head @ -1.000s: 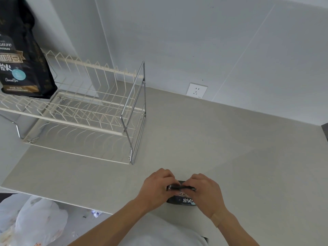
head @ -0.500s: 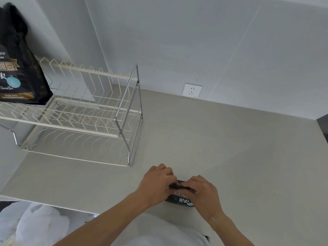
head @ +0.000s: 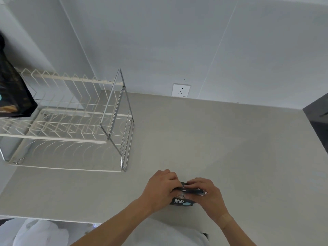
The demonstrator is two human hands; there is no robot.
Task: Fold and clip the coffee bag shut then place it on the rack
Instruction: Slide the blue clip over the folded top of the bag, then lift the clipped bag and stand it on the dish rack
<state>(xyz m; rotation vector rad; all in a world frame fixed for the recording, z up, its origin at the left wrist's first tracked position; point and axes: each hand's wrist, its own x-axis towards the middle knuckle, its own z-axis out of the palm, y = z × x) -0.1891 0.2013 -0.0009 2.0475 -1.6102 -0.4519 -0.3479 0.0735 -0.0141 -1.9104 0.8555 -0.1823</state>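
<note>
A small black coffee bag (head: 182,201) with white lettering stands on the grey counter near its front edge. My left hand (head: 160,189) grips its folded top from the left. My right hand (head: 207,193) holds the top from the right, fingers on a dark clip (head: 192,189) lying along the fold. Most of the bag is hidden behind my hands. The white wire rack (head: 71,125) stands at the left of the counter, well apart from my hands.
A large black coffee bag (head: 12,93) sits on the rack's upper tier at the far left. A wall socket (head: 180,90) is at the back. White plastic bags (head: 39,233) lie below the counter's front edge. A dark appliance (head: 317,119) stands at the right.
The view has shifted right, so the rack and the large bag sit further left. My hands stay on the small bag's top, with my right fingers now spread along the clip.
</note>
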